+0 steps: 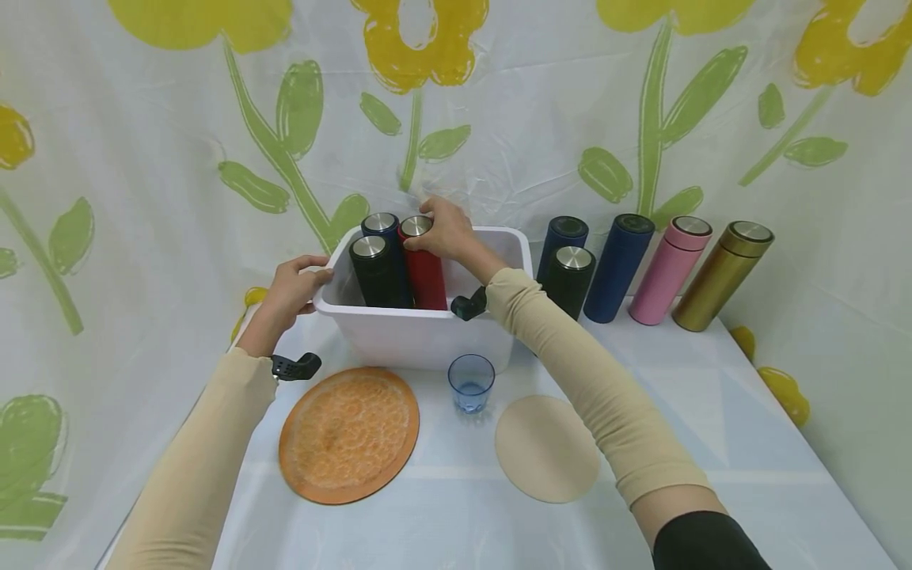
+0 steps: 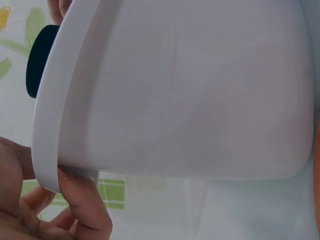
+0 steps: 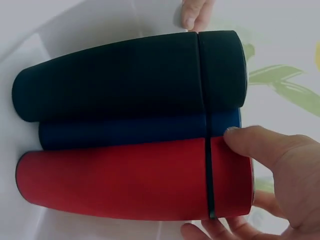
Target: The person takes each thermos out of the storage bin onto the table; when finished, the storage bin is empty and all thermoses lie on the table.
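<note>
Inside the white plastic bin (image 1: 420,336) stand a red thermos flask (image 3: 115,180), a dark green one (image 3: 115,75) and a blue one (image 3: 125,131), side by side. My right hand (image 1: 449,229) grips the red flask around its cap, thumb on the near side and fingers behind. The flask's base appears to rest on the bin's floor. At the bin's left end, my left hand (image 1: 288,293) pinches the rim; in the left wrist view its thumb and fingers (image 2: 85,200) lie on either side of the edge.
Right of the bin stand several more flasks: a dark blue pair, a dark green flask (image 1: 570,281), a pink flask (image 1: 670,273) and a gold flask (image 1: 723,277). In front lie an orange round mat (image 1: 349,435), a blue glass (image 1: 471,384) and a beige disc (image 1: 547,449).
</note>
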A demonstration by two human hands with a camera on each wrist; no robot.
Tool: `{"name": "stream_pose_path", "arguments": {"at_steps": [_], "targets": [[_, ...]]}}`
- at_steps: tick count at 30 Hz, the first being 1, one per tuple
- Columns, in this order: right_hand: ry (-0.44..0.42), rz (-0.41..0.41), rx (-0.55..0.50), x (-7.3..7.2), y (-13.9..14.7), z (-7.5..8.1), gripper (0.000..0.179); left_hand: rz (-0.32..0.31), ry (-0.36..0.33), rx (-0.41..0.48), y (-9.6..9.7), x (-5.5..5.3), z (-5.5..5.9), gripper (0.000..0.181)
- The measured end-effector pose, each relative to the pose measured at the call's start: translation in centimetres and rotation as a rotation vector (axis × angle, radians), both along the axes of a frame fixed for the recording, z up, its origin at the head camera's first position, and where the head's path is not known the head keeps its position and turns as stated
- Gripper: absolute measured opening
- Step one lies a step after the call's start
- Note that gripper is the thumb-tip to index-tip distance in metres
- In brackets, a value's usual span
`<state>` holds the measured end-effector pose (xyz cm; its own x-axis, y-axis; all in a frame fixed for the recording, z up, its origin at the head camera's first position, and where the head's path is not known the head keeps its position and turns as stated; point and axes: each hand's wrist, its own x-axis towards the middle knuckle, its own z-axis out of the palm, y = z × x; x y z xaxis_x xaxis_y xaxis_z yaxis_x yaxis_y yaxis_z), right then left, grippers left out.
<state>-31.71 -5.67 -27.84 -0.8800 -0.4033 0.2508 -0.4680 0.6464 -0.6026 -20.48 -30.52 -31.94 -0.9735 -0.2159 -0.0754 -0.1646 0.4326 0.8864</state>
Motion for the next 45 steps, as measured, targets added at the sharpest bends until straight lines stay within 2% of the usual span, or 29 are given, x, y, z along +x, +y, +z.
{"name": "stream_pose_path", "arguments": {"at_steps": [6, 16, 22, 29, 45], "targets": [[0.022, 0.030, 0.026, 0.0, 0.2, -0.1, 0.062, -0.003, 0.004, 0.004, 0.0, 0.0, 0.0, 0.048], [-0.117, 0.104, 0.015, -0.1, 0.4, -0.7, 0.062, -0.005, -0.012, 0.008, 0.0, 0.0, 0.2, 0.049], [-0.091, 0.151, 0.044, 0.1, 0.3, -0.7, 0.057, -0.008, -0.014, 0.007, 0.0, 0.0, 0.3, 0.049], [-0.069, 0.139, 0.074, 0.4, 0.5, -0.5, 0.056, -0.004, -0.019, 0.016, 0.1, 0.0, 0.1, 0.049], [-0.050, 0.112, 0.030, 1.7, 1.3, 0.3, 0.053, -0.006, -0.014, 0.008, -0.1, 0.0, 0.0, 0.050]]}}
